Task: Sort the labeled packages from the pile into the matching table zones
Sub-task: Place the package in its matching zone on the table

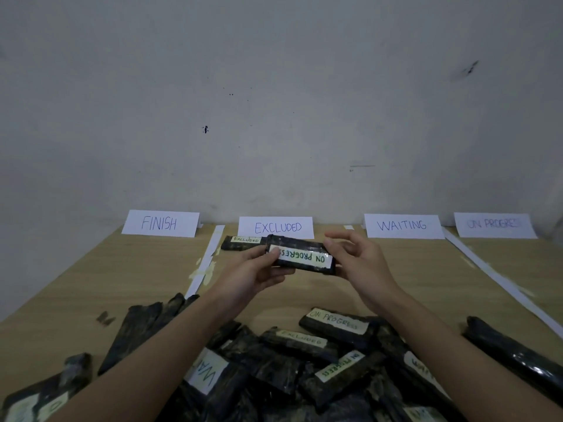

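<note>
Held package: we see a black wrapped package [300, 256] lifted above the wooden table [146, 269], just in front of the EXCLUDED sign [276, 227]; its white label reads ON PROGRESS, upside down to us.
Left hand: our left hand [254, 271] grips the package's left end, thumb on the label and fingers curled beneath.
Right hand: our right hand [355, 263] holds the right end with curled fingers, so both hands clasp the one package.
Signs: left of the EXCLUDED sign stands FINISH [160, 223]; to its right stand WAITING [402, 226], then ON PROGRESS [494, 224], all against the wall.
Sorted package: one package labelled EXCLUDED [242, 242] lies on the table just below the EXCLUDED sign, partly behind the held one.
Pile: a heap of black packages [289, 367] lies well nearer to us than the EXCLUDED sign, under our forearms, with labels reading ON PROGRESS, EXCLUDED and part of WAITING.
Dividers: white paper strips [210, 257] run along the table on either side of the EXCLUDED sign.
</note>
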`<act>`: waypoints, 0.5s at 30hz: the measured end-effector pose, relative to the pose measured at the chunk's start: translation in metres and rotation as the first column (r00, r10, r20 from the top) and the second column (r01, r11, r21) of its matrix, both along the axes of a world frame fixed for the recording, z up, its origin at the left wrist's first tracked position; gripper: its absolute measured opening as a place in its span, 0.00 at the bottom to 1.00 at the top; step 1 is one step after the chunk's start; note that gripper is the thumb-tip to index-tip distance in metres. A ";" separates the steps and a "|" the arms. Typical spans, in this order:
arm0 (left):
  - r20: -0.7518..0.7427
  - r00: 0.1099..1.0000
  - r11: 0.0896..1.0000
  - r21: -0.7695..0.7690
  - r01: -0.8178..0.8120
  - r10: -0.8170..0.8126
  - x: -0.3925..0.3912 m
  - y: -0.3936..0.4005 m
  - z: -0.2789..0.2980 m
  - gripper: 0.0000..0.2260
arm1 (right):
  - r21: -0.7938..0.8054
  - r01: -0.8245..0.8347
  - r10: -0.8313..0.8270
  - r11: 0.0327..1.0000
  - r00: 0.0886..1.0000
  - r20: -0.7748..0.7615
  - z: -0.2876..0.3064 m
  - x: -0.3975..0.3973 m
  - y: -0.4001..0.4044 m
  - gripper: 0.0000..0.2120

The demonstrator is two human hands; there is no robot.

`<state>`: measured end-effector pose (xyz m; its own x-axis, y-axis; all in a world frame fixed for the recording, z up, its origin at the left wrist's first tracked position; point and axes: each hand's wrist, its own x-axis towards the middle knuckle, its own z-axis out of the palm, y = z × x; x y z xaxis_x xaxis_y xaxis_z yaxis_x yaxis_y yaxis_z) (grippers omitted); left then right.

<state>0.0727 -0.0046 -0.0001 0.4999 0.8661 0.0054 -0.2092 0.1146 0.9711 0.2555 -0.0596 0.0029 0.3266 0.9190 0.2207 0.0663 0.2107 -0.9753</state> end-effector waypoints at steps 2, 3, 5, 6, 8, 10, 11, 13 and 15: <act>0.032 0.999 0.999 -0.021 -0.038 0.038 0.003 -0.001 0.002 0.06 | -0.011 -0.013 0.013 1.000 0.998 -0.057 0.002 -0.003 -0.001 0.05; 0.036 0.997 0.997 -0.014 -0.071 0.072 0.004 0.000 0.003 0.06 | -0.010 -0.028 0.028 1.000 0.997 -0.071 0.002 -0.004 -0.001 0.05; 0.041 0.986 0.987 0.011 -0.162 0.161 0.007 0.002 0.005 0.06 | -0.019 -0.084 0.084 0.996 0.996 -0.016 0.001 -0.005 -0.004 0.05; 0.035 0.978 0.978 0.033 -0.205 0.203 0.008 0.003 0.006 0.06 | -0.049 -0.120 0.122 0.992 0.991 0.045 0.001 -0.006 -0.005 0.06; 0.009 0.971 0.967 0.095 -0.238 0.238 0.011 0.004 0.010 0.08 | -0.134 -0.193 0.208 0.972 0.972 0.112 0.000 -0.011 -0.008 0.07; -0.013 0.977 0.969 0.138 -0.207 0.211 0.015 0.001 0.013 0.10 | -0.168 -0.230 0.240 0.958 0.970 0.043 -0.003 -0.017 -0.010 0.07; -0.027 0.982 0.971 0.154 -0.181 0.187 0.016 -0.001 0.013 0.11 | -0.161 -0.229 0.227 0.960 0.973 -0.029 -0.004 -0.020 -0.011 0.07; -0.081 0.986 0.972 0.195 -0.130 0.148 0.017 -0.005 0.010 0.07 | -0.125 -0.205 0.174 0.971 0.959 -0.225 -0.008 -0.024 -0.010 0.06; -0.155 0.979 0.968 0.233 -0.096 0.134 0.018 -0.010 0.006 0.03 | -0.106 -0.180 0.129 0.978 0.920 -0.369 -0.009 -0.025 -0.011 0.05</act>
<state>0.0904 -0.0146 0.0058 0.4073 0.9040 0.1298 -0.0397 -0.1245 0.9914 0.2302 -0.0704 -0.0057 0.2117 0.9772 -0.0147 -0.3157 0.0541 -0.9473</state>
